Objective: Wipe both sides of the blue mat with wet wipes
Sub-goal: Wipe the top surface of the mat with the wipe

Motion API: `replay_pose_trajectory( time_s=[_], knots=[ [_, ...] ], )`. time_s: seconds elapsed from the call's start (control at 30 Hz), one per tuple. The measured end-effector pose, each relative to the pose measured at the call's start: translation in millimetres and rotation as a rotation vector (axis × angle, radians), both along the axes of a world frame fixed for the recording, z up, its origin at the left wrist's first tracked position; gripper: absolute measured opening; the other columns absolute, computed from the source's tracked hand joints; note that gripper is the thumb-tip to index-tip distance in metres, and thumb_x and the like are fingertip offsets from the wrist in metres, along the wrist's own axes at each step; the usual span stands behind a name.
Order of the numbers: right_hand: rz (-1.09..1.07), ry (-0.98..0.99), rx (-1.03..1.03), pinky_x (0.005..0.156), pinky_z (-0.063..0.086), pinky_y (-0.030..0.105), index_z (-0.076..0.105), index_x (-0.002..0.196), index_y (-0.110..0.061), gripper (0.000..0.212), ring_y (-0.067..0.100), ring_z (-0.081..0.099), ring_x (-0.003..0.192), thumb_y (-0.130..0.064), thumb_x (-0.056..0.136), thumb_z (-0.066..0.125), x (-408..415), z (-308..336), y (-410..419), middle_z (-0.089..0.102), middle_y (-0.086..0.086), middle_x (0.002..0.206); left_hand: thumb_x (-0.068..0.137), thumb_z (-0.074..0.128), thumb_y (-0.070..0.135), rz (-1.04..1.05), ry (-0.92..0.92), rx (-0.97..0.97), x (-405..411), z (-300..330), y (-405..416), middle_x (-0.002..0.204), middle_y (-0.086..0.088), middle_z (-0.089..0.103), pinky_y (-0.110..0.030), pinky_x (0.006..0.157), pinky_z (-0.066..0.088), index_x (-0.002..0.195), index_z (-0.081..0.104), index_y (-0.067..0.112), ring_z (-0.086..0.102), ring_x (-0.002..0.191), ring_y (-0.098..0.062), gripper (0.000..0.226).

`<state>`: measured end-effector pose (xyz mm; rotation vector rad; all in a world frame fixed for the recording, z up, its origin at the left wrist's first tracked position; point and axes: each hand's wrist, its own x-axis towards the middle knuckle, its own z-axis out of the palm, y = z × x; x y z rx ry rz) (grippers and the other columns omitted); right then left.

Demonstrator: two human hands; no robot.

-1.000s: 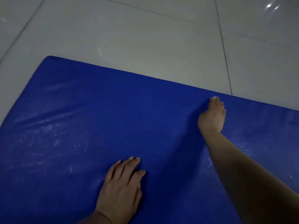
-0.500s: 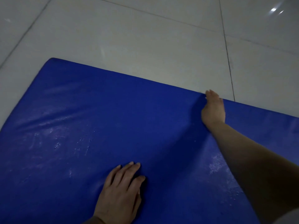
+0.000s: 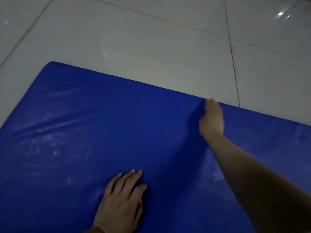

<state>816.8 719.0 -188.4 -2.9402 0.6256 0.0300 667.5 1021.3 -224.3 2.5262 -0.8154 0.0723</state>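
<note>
Head view: the padded blue vinyl mat lies flat on the pale grey tiled floor, filling the lower frame. The left hand presses palm-down on the mat's near middle, fingers spread loosely — probably to brace the person and pin the mat. The right hand reaches to the mat's far edge, fingertips blurred; whether it pinches a wet wipe I cannot tell. White smears show left of the left hand — likely dirt to be wiped.
</note>
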Motion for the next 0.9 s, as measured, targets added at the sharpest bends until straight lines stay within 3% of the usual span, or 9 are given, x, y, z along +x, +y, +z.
replay_pose_trajectory(
  time_s=[0.07, 0.13, 0.2, 0.33, 0.43, 0.57, 0.63, 0.73, 0.9],
  knots=[
    [0.223, -0.040, 0.079, 0.116, 0.018, 0.036, 0.029, 0.145, -0.001, 0.061, 0.033, 0.021, 0.142, 0.009, 0.086, 0.040, -2, -9, 29, 0.025, 0.018, 0.152, 0.089, 0.037, 0.021, 0.014, -0.004, -0.012, 1, 1, -1, 0.127, -0.003, 0.058, -0.036, 0.111, 0.023, 0.105, 0.052, 0.027, 0.048, 0.120, -0.019, 0.023],
    [0.379, -0.033, 0.032, 0.117, 0.001, 0.029, 0.016, 0.150, -0.006, 0.071, 0.022, 0.006, 0.147, 0.014, 0.085, 0.036, -8, -12, 37, 0.010, 0.007, 0.158, 0.080, 0.044, 0.021, 0.022, 0.002, -0.029, 1, 2, -2, 0.123, -0.003, 0.063, -0.035, 0.110, 0.024, 0.103, 0.052, 0.027, 0.049, 0.119, -0.018, 0.026],
    [0.330, -0.033, -0.014, 0.116, -0.003, 0.027, 0.013, 0.151, -0.009, 0.074, 0.018, 0.004, 0.147, 0.015, 0.085, 0.035, -11, -11, 12, 0.008, 0.003, 0.159, 0.077, 0.045, 0.021, 0.023, 0.002, -0.038, 1, 3, -3, 0.122, -0.003, 0.063, -0.035, 0.110, 0.024, 0.103, 0.053, 0.027, 0.050, 0.118, -0.018, 0.028],
    [-0.017, -0.011, -0.003, 0.119, 0.005, 0.032, 0.021, 0.150, -0.010, 0.073, 0.020, 0.013, 0.145, 0.016, 0.084, 0.037, -24, -1, -52, 0.017, 0.005, 0.158, 0.078, 0.044, 0.020, 0.031, 0.003, -0.040, 1, 1, -4, 0.121, -0.005, 0.065, -0.035, 0.109, 0.024, 0.101, 0.059, 0.025, 0.050, 0.117, -0.019, 0.028],
    [-0.200, 0.011, 0.042, 0.119, 0.006, 0.035, 0.019, 0.150, -0.007, 0.068, 0.021, 0.009, 0.146, 0.013, 0.087, 0.036, -26, 5, -66, 0.013, 0.007, 0.158, 0.078, 0.044, 0.021, 0.027, 0.011, -0.026, 1, 1, -4, 0.122, -0.004, 0.064, -0.035, 0.110, 0.024, 0.103, 0.055, 0.026, 0.050, 0.118, -0.019, 0.029],
    [-0.026, -0.045, 0.114, 0.116, 0.018, 0.035, 0.023, 0.148, -0.002, 0.061, 0.028, 0.018, 0.142, 0.006, 0.089, 0.039, -8, -1, -12, 0.021, 0.015, 0.155, 0.075, 0.043, 0.019, 0.048, 0.009, -0.019, 2, 3, -7, 0.116, -0.005, 0.068, -0.034, 0.109, 0.023, 0.088, 0.072, 0.022, 0.051, 0.115, -0.019, 0.032],
    [0.157, -0.082, 0.168, 0.117, 0.012, 0.032, 0.024, 0.148, -0.004, 0.063, 0.025, 0.015, 0.144, 0.009, 0.088, 0.038, -6, -8, 18, 0.019, 0.012, 0.156, 0.076, 0.043, 0.018, 0.061, -0.003, -0.013, 3, 5, -8, 0.115, -0.005, 0.069, -0.034, 0.108, 0.024, 0.083, 0.075, 0.021, 0.051, 0.114, -0.018, 0.033],
    [0.247, -0.094, 0.105, 0.118, -0.001, 0.028, 0.013, 0.150, -0.010, 0.069, 0.017, 0.000, 0.147, 0.010, 0.088, 0.035, -11, -13, 30, 0.005, 0.003, 0.159, 0.075, 0.042, 0.019, 0.060, 0.003, 0.011, 4, 7, -9, 0.115, -0.004, 0.069, -0.033, 0.108, 0.023, 0.084, 0.074, 0.021, 0.051, 0.114, -0.018, 0.034],
    [0.249, -0.061, 0.084, 0.119, -0.003, 0.028, 0.005, 0.151, -0.013, 0.070, 0.014, -0.005, 0.146, 0.006, 0.090, 0.033, -12, -10, 28, -0.001, -0.001, 0.159, 0.072, 0.042, 0.021, 0.115, 0.027, -0.122, 16, 18, -14, 0.115, 0.003, 0.058, -0.034, 0.096, 0.030, 0.092, 0.056, 0.032, 0.052, 0.101, -0.018, 0.027]
  ],
)
